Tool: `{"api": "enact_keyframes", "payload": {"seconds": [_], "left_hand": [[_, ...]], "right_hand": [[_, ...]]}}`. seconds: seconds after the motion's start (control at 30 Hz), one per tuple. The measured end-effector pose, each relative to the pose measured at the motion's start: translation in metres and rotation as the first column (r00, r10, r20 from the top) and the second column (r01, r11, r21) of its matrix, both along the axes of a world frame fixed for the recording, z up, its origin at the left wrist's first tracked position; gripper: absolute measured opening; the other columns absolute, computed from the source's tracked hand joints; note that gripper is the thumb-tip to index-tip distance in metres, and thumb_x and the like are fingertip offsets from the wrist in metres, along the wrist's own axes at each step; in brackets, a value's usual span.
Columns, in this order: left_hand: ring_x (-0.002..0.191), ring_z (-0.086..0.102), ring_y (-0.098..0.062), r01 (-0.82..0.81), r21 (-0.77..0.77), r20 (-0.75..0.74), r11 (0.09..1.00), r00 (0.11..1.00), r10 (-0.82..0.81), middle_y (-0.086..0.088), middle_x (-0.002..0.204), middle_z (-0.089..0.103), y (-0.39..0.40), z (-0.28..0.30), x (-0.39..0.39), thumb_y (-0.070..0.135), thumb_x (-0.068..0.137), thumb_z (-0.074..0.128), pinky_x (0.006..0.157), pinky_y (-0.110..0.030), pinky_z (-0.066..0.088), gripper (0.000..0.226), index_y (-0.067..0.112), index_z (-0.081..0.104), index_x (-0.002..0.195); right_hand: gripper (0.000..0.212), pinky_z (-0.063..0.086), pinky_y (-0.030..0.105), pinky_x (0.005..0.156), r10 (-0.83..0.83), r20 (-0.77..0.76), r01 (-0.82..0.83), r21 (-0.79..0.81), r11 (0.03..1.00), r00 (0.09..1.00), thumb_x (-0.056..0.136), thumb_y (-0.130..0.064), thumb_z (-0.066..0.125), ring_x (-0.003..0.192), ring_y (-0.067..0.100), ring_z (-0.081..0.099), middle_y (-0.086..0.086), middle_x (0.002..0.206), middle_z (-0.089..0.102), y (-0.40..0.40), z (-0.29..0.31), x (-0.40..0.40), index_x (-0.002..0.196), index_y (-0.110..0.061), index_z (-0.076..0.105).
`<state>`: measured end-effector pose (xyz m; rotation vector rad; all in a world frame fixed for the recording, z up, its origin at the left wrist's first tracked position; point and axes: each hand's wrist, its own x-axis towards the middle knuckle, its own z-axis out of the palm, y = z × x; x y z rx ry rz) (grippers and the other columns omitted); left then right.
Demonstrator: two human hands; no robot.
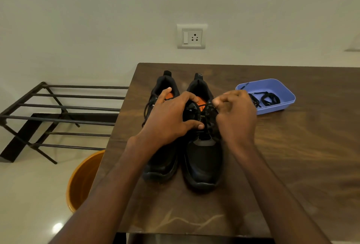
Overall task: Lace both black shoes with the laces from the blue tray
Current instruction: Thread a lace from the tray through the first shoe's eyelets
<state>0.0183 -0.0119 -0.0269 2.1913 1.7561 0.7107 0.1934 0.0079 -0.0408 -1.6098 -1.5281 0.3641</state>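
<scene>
Head view, looking down: two black shoes stand side by side on a brown tabletop (292,156), toes toward the viewer. On the right shoe (202,158), the left hand (171,119) curls over the tongue and eyelets, while the right hand (235,113) pinches one lace (209,110) at its fingertips. The left shoe (161,158) appears already laced. One blue tray (282,105), just right of the shoes, holds at least one more coiled lace (269,97). Likely risks: the pinched end slipping free, or skipping an eyelet.
</scene>
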Motion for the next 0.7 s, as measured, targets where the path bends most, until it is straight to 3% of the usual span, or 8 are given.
{"api": "enact_keyframes", "payload": {"seconds": [0.1,0.2,0.27,0.37,0.5,0.57,0.63,0.7], "left_hand": [[0.147,0.023,-0.013,0.020,-0.015,0.039,1.000,0.999,-0.019,0.008,0.141,0.062,0.000,-0.001,0.000,0.051,0.084,0.078,0.112,-0.022,-0.010,0.063,0.036,0.048,0.138],[0.149,0.025,-0.016,0.013,-0.003,0.027,1.000,1.000,-0.013,0.007,0.140,0.064,0.001,-0.002,0.000,0.051,0.083,0.080,0.116,-0.025,-0.010,0.063,0.036,0.050,0.135],[0.143,0.039,-0.014,0.022,0.015,0.021,1.000,1.000,-0.022,0.008,0.136,0.067,0.002,-0.004,-0.001,0.051,0.082,0.080,0.123,-0.030,-0.008,0.061,0.035,0.051,0.133],[0.133,0.053,-0.011,0.037,0.031,0.004,0.999,0.999,-0.037,0.008,0.130,0.069,0.003,-0.008,-0.002,0.049,0.083,0.079,0.129,-0.035,0.000,0.058,0.032,0.051,0.131],[0.140,0.034,-0.008,0.008,0.002,0.051,1.000,0.999,-0.008,0.008,0.135,0.066,-0.001,-0.001,0.000,0.045,0.083,0.082,0.119,-0.025,-0.005,0.060,0.032,0.052,0.133],[0.147,0.023,-0.013,0.006,-0.034,0.054,0.999,0.999,-0.004,0.008,0.139,0.064,-0.001,0.001,0.000,0.048,0.083,0.081,0.115,-0.023,-0.005,0.062,0.034,0.050,0.136],[0.148,0.026,-0.017,0.014,-0.038,0.050,0.999,0.999,-0.012,0.008,0.138,0.064,-0.001,0.000,-0.001,0.049,0.083,0.080,0.113,-0.022,-0.008,0.063,0.035,0.050,0.136],[0.144,0.028,-0.012,0.024,-0.033,0.061,0.999,0.998,-0.022,0.008,0.138,0.064,0.000,0.000,0.000,0.048,0.084,0.080,0.111,-0.019,-0.008,0.061,0.034,0.050,0.136]], "right_hand": [[0.012,0.049,0.031,0.092,-0.050,-0.048,0.053,0.046,0.998,0.998,0.096,-0.014,0.067,0.117,0.017,0.053,0.001,0.124,0.054,-0.001,0.000,0.008,0.091,-0.024,0.063],[0.020,0.040,0.044,0.105,0.071,0.176,-0.099,0.153,0.983,0.982,0.094,-0.013,0.064,0.138,0.023,0.040,0.001,0.148,0.045,-0.002,-0.001,0.001,0.113,-0.020,0.069],[0.030,0.034,0.052,0.107,0.156,0.330,-0.198,0.098,0.975,0.931,0.092,-0.018,0.069,0.150,0.026,0.028,-0.001,0.162,0.033,-0.004,0.004,-0.006,0.121,-0.023,0.069],[0.033,0.030,0.059,0.110,0.281,0.392,-0.273,-0.077,0.959,0.876,0.088,-0.024,0.075,0.153,0.025,0.023,-0.004,0.165,0.030,-0.003,0.000,-0.013,0.120,-0.028,0.073],[0.013,0.045,0.050,0.102,0.085,0.202,-0.101,0.068,0.993,0.976,0.091,-0.016,0.073,0.120,0.011,0.054,-0.008,0.134,0.058,0.002,-0.008,-0.010,0.098,-0.025,0.079],[0.010,0.052,0.046,0.094,-0.106,-0.017,0.107,0.103,0.989,0.994,0.095,-0.014,0.068,0.099,0.005,0.052,-0.008,0.119,0.057,0.003,-0.005,-0.001,0.098,-0.017,0.077],[0.012,0.053,0.048,0.094,-0.222,-0.150,0.235,0.077,0.969,0.963,0.097,-0.013,0.065,0.099,0.009,0.053,-0.001,0.122,0.058,0.005,-0.002,0.012,0.104,-0.014,0.074],[0.021,0.048,0.053,0.104,-0.195,-0.008,0.195,0.095,0.976,0.981,0.094,-0.015,0.066,0.122,0.020,0.052,0.004,0.139,0.053,0.007,-0.002,0.021,0.115,-0.016,0.071]]}}
